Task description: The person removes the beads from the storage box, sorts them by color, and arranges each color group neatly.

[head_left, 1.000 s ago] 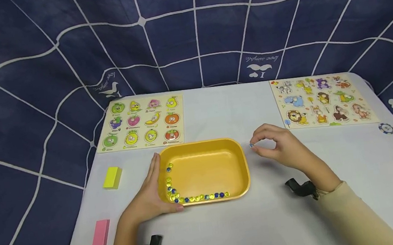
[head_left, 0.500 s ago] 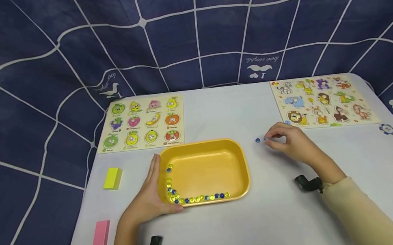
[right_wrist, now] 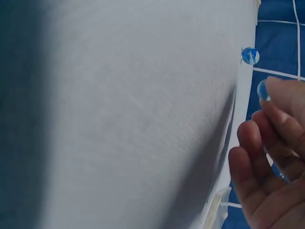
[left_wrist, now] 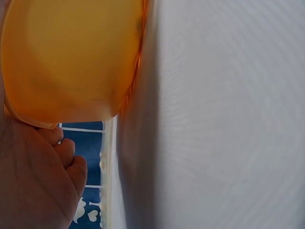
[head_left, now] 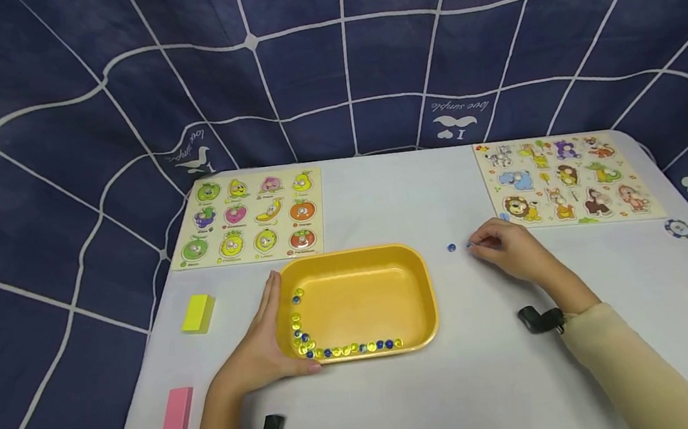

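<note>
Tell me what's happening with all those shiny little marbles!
A person is handling marbles at a white table. Their left hand holds the left end of a yellow tray, where yellow and blue marbles line the left and near sides. Off to the tray's right, their right hand pinches a blue marble between thumb and finger. A second blue marble lies on the table, between that hand and the tray.
</note>
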Motion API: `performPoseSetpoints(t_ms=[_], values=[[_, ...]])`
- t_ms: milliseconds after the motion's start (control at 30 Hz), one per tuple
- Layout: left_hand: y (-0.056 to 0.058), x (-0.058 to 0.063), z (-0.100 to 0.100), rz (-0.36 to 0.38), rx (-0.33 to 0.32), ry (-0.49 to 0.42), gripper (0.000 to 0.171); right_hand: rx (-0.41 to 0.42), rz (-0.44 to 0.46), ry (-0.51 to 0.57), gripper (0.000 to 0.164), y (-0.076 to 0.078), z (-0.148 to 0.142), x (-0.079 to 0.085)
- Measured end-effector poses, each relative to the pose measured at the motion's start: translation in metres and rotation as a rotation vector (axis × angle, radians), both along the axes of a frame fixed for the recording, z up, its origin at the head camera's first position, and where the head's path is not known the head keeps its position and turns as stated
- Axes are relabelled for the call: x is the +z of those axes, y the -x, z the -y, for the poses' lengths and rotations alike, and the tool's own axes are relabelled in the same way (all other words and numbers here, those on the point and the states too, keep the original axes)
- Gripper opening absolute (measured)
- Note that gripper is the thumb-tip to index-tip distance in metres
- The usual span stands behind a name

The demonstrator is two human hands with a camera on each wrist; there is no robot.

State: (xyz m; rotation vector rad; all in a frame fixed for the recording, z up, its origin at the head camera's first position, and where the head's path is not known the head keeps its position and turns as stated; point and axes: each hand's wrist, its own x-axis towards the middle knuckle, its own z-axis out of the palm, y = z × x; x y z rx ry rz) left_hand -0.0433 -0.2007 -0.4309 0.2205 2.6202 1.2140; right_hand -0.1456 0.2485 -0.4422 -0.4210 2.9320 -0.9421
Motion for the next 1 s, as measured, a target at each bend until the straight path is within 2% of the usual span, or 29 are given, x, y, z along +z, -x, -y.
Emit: performPoseSetpoints(t_ms=[267, 633, 1000], values=[[-0.001, 0.0, 0.0, 0.004, -0.003, -0.005, 0.147, -0.043, 0.069, -0.01, 0.009, 0.007, -0.001, -0.007], [-0.001, 0.001, 0.001, 0.011, 0.009, -0.006, 0.147, -0.072, 0.074, -0.03, 0.013, 0.01, -0.001, -0.013], [-0.001, 0.0, 0.001, 0.015, 0.01, -0.016, 0.147, -0.101, 0.031, -0.033, 0.017, 0.005, 0.0, -0.005]])
